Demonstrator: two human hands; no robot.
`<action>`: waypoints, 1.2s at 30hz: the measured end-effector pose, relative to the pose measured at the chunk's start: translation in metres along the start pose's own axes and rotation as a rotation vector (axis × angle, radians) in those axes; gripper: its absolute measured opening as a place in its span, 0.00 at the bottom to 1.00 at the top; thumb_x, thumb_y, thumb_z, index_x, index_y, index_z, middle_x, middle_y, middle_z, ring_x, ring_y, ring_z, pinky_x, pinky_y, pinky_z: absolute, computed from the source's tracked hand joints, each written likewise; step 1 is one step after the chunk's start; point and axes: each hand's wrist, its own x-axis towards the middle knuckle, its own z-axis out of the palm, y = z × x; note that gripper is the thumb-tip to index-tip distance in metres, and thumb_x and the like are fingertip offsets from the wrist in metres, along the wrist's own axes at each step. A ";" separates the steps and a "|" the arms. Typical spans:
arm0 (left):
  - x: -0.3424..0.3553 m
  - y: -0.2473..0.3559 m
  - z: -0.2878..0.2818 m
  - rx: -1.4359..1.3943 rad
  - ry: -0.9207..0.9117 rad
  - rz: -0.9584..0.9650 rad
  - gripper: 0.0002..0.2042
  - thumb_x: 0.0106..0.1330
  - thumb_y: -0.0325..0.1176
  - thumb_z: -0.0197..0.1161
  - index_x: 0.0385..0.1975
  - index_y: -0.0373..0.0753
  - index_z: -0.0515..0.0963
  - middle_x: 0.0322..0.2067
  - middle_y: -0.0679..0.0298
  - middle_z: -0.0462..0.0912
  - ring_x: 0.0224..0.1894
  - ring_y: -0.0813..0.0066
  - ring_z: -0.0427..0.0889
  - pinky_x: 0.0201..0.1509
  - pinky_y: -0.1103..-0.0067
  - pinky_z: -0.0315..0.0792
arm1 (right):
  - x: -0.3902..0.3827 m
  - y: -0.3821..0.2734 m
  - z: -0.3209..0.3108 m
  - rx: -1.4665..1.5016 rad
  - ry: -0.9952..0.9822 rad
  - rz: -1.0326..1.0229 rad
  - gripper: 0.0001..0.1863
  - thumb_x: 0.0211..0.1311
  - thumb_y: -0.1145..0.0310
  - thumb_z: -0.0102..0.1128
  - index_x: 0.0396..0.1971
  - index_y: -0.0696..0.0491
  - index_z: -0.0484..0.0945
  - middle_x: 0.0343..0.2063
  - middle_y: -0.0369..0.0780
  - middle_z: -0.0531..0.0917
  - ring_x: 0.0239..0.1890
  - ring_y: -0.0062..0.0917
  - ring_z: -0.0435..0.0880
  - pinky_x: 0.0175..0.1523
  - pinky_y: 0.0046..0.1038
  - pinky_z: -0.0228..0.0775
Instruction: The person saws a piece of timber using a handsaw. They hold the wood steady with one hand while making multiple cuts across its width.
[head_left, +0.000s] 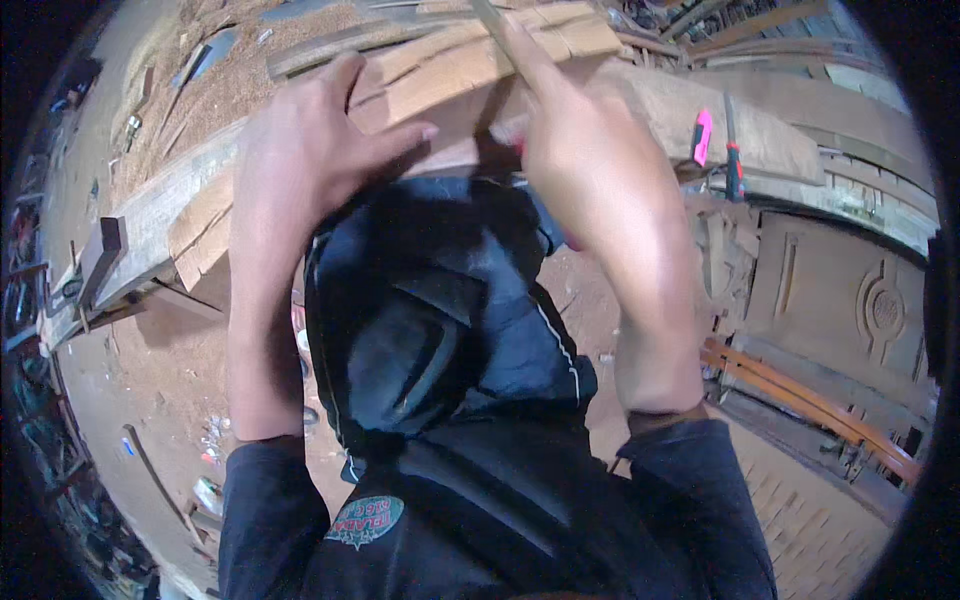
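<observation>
My right fingers [540, 80] clamp the thin tool [492, 18]; my left fingers [395, 147], spread apart, rest at the cracked board [445, 75], probably stiff, heavy, best held by its edge

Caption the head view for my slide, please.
Left hand at a cracked wooden board, right hand gripping a long narrow tool.

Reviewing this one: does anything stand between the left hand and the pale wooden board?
Nothing visible does: the left hand lies over the pale wooden board. The narrow tool in the right hand crosses the board farther right, clear of the left hand.
</observation>
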 end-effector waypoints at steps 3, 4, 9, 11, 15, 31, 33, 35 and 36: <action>0.000 0.001 0.003 -0.035 -0.104 0.020 0.45 0.51 0.66 0.72 0.61 0.36 0.77 0.46 0.42 0.86 0.49 0.42 0.86 0.53 0.60 0.79 | -0.049 0.010 0.001 0.043 -0.065 0.176 0.31 0.69 0.74 0.52 0.71 0.40 0.69 0.35 0.59 0.85 0.43 0.56 0.85 0.52 0.52 0.75; -0.001 0.000 0.004 -0.055 -0.045 0.065 0.40 0.51 0.64 0.73 0.56 0.36 0.79 0.43 0.43 0.86 0.48 0.42 0.85 0.51 0.58 0.79 | -0.054 0.011 0.001 0.024 0.001 0.128 0.31 0.69 0.73 0.53 0.72 0.39 0.69 0.36 0.60 0.84 0.45 0.56 0.84 0.54 0.51 0.74; 0.000 0.001 0.011 -0.014 0.029 0.078 0.34 0.52 0.61 0.73 0.48 0.36 0.81 0.39 0.44 0.86 0.46 0.42 0.85 0.49 0.56 0.78 | 0.018 0.014 0.004 0.060 0.013 0.003 0.33 0.69 0.73 0.53 0.73 0.37 0.66 0.47 0.63 0.81 0.52 0.56 0.81 0.58 0.50 0.72; -0.002 -0.001 0.011 -0.021 0.113 0.133 0.33 0.52 0.61 0.73 0.46 0.36 0.81 0.38 0.44 0.86 0.46 0.41 0.85 0.49 0.56 0.78 | 0.023 -0.002 -0.022 0.109 -0.053 0.028 0.28 0.66 0.74 0.51 0.67 0.48 0.70 0.39 0.60 0.83 0.45 0.55 0.83 0.51 0.50 0.74; 0.000 -0.005 0.004 -0.051 -0.080 0.057 0.42 0.52 0.65 0.72 0.58 0.35 0.78 0.45 0.44 0.86 0.48 0.44 0.86 0.53 0.59 0.79 | -0.012 0.007 -0.006 0.053 -0.149 0.212 0.34 0.68 0.73 0.53 0.73 0.34 0.66 0.46 0.63 0.81 0.51 0.57 0.81 0.57 0.50 0.72; -0.004 -0.007 0.008 -0.053 -0.023 0.081 0.39 0.52 0.64 0.73 0.54 0.36 0.79 0.41 0.42 0.86 0.47 0.41 0.85 0.51 0.58 0.78 | -0.027 0.003 -0.005 -0.044 -0.151 0.185 0.35 0.66 0.71 0.52 0.74 0.36 0.64 0.39 0.61 0.83 0.46 0.58 0.83 0.53 0.53 0.74; -0.002 -0.005 0.009 -0.028 -0.026 0.085 0.39 0.51 0.64 0.74 0.54 0.36 0.79 0.42 0.43 0.86 0.47 0.42 0.86 0.50 0.58 0.79 | -0.036 0.003 -0.007 -0.043 -0.082 0.151 0.36 0.60 0.73 0.55 0.72 0.44 0.67 0.36 0.60 0.85 0.42 0.58 0.84 0.51 0.56 0.76; 0.001 -0.008 0.007 -0.028 -0.027 0.104 0.39 0.51 0.64 0.74 0.54 0.36 0.79 0.42 0.43 0.86 0.47 0.42 0.86 0.50 0.58 0.79 | 0.003 0.012 0.007 -0.004 0.030 0.003 0.34 0.64 0.71 0.54 0.72 0.44 0.67 0.37 0.60 0.84 0.43 0.58 0.83 0.51 0.54 0.74; 0.001 -0.010 0.005 -0.032 -0.018 0.103 0.40 0.51 0.63 0.74 0.54 0.36 0.79 0.42 0.43 0.86 0.47 0.42 0.85 0.50 0.57 0.79 | 0.019 0.014 0.012 0.026 0.137 -0.167 0.31 0.68 0.70 0.52 0.72 0.44 0.67 0.39 0.61 0.83 0.44 0.59 0.82 0.51 0.53 0.72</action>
